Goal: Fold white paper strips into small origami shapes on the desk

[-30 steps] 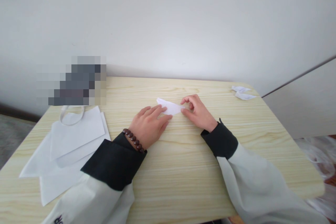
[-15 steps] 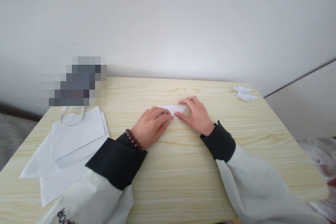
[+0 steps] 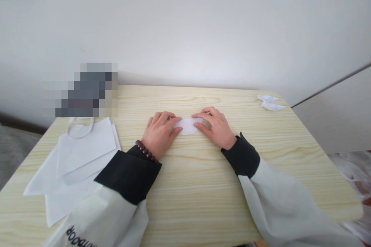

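A small folded piece of white paper [image 3: 188, 126] lies flat on the light wooden table [image 3: 203, 185], between both hands. My left hand [image 3: 159, 134], with a dark bead bracelet at the wrist, presses on the paper's left end with bent fingers. From the right, my right hand [image 3: 215, 126] holds down the paper's other end with its fingertips. Both hands pin the paper to the tabletop.
Several loose white sheets [image 3: 75, 162] lie at the table's left, with a white ring [image 3: 80, 127] on top of them. A small crumpled or folded white paper [image 3: 269, 102] sits at the far right corner. A blurred dark object [image 3: 84, 90] stands at the back left. A white wall is behind.
The paper's raised left flap has been folded down flat. My left hand slid left and curled its fingers; the right hand moved in over the paper's right end.
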The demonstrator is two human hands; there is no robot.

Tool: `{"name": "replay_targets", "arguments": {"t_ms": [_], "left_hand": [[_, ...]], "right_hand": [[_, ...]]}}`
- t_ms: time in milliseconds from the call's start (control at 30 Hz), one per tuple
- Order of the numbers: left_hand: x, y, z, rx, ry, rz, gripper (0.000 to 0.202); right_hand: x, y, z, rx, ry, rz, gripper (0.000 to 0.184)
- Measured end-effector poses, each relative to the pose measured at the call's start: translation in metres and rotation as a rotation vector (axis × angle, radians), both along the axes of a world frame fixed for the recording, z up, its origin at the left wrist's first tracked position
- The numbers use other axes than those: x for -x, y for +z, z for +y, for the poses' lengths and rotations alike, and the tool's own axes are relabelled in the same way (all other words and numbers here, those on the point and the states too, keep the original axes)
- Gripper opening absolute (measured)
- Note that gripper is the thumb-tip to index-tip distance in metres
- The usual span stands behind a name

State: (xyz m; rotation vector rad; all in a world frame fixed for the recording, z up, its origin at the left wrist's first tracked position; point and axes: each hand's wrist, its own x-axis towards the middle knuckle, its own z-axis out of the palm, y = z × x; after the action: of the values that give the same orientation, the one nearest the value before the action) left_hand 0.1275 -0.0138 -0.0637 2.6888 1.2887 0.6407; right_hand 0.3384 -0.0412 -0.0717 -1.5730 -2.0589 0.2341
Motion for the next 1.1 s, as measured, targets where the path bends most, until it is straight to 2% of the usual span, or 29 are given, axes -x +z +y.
{"name": "replay_targets", "arguments": {"t_ms": [533, 667, 933, 1100], "left_hand": [[-0.002, 0.0, 0.002, 0.013, -0.051, -0.06, 0.03], [-0.001, -0.001, 0.004, 0.06, -0.059, -0.098, 0.028], [0.0, 0.002, 0.01, 0.25, -0.035, -0.195, 0.029], [0.001, 0.0, 0.01, 0.203, -0.042, -0.188, 0.027]], "right_hand": [[0.004, 0.003, -0.001, -0.048, 0.093, -0.045, 0.028], [0.004, 0.003, -0.002, -0.085, 0.106, -0.056, 0.027], [0.005, 0.002, -0.002, -0.151, 0.118, -0.068, 0.021], [0.005, 0.002, -0.002, -0.175, 0.132, -0.065, 0.017]]}}
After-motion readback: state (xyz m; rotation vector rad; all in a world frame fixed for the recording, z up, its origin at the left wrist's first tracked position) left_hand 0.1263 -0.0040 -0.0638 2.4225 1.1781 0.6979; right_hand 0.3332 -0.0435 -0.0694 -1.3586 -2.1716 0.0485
